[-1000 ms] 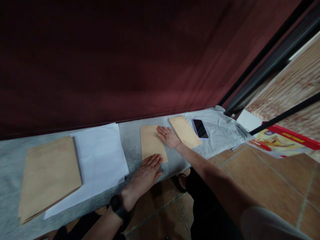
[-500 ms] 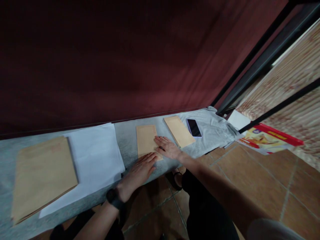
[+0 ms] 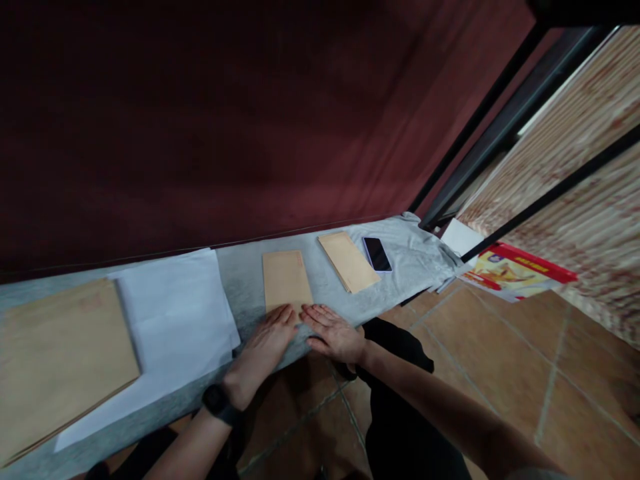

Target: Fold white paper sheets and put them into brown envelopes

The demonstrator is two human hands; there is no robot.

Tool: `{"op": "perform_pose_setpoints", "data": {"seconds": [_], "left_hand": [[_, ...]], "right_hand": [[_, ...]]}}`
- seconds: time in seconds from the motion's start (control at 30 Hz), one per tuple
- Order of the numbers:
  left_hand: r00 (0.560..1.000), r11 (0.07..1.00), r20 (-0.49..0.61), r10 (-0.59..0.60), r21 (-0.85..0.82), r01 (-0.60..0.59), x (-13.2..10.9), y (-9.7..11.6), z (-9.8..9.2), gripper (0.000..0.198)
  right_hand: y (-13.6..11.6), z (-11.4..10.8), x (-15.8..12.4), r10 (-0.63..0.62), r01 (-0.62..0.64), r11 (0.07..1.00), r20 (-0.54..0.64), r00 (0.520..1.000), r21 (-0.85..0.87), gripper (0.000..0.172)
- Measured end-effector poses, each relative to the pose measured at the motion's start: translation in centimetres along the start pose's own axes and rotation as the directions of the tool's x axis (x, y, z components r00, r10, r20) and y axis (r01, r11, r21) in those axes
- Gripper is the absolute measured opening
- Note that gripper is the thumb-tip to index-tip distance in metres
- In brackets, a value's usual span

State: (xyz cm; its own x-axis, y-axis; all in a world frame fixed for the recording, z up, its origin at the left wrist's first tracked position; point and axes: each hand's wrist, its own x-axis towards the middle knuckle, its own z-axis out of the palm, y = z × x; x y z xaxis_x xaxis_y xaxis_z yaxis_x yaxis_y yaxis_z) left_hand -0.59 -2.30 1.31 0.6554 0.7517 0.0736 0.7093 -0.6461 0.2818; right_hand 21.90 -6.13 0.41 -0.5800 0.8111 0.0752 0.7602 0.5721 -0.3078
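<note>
A small brown paper envelope (image 3: 286,277) lies flat on the grey cloth, its near end under both of my hands. My left hand (image 3: 273,332), below a black wristwatch, rests with fingers laid out on the envelope's lower left part. Beside it, my right hand (image 3: 334,331) lies flat with fingers stretched over the lower right corner. The fingertips of the two hands nearly meet. Neither hand grips anything. To the right is a stack of similar brown envelopes (image 3: 349,261), apart from my hands.
The grey cloth (image 3: 250,267) covers a narrow bench along a dark red wall. At left, large brown envelopes (image 3: 70,360) overlap white paper sheets (image 3: 175,327). A phone (image 3: 377,254) lies at the right. Beyond the bench end are a black metal bar (image 3: 550,193) and a red-and-yellow box (image 3: 520,272).
My right hand has slid from the envelope's right edge down to its near end, beside my left hand. The view has shifted slightly, so the things on the bench appear farther left.
</note>
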Motion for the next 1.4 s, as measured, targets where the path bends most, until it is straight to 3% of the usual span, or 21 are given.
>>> {"op": "perform_pose_setpoints", "data": {"seconds": [0.27, 0.47, 0.7, 0.93, 1.1, 1.17, 1.27, 1.4], "left_hand": [[0.994, 0.994, -0.007, -0.108, 0.009, 0.108, 0.0, 0.4, -1.0, 0.038], [0.978, 0.976, -0.009, -0.209, 0.068, 0.209, -0.2, 0.6, -1.5, 0.037], [0.994, 0.969, -0.064, -0.087, 0.226, 0.099, -1.4, 3.6, 0.8, 0.057], [0.971, 0.95, -0.091, -0.222, 0.206, 0.236, -2.2, 3.5, 1.0, 0.045], [0.933, 0.896, -0.077, -0.351, 0.263, 0.358, -1.9, 2.8, -0.2, 0.042], [0.938, 0.9, -0.065, -0.34, 0.266, 0.345, -1.7, 2.3, -1.1, 0.039], [0.969, 0.931, 0.017, -0.245, 0.281, 0.231, -1.4, 1.6, -2.6, 0.033], [0.982, 0.935, 0.113, -0.15, 0.339, 0.103, -1.1, 1.8, -4.0, 0.042]], "right_hand": [[-1.4, -0.1, -0.7, 0.078, -0.069, 0.993, -0.095, 0.992, 0.096, 0.046], [-1.8, -0.4, -0.3, 0.11, -0.095, 0.989, -0.146, 0.983, 0.11, 0.042], [-3.1, 1.0, 0.4, 0.094, -0.081, 0.992, -0.137, 0.986, 0.101, 0.055], [-2.7, 0.3, -0.5, 0.132, -0.125, 0.99, -0.105, 0.986, 0.067, 0.055], [-2.3, -0.1, -0.9, 0.212, -0.206, 0.977, -0.152, 0.965, 0.057, 0.049], [-2.2, 0.3, -0.7, 0.228, -0.223, 0.974, -0.188, 0.955, 0.046, 0.046], [-2.2, 0.8, -0.3, 0.235, -0.236, 0.971, -0.259, 0.937, 0.027, 0.041], [-2.3, 0.6, 0.2, 0.22, -0.237, 0.971, -0.301, 0.928, -0.02, 0.037]]}}
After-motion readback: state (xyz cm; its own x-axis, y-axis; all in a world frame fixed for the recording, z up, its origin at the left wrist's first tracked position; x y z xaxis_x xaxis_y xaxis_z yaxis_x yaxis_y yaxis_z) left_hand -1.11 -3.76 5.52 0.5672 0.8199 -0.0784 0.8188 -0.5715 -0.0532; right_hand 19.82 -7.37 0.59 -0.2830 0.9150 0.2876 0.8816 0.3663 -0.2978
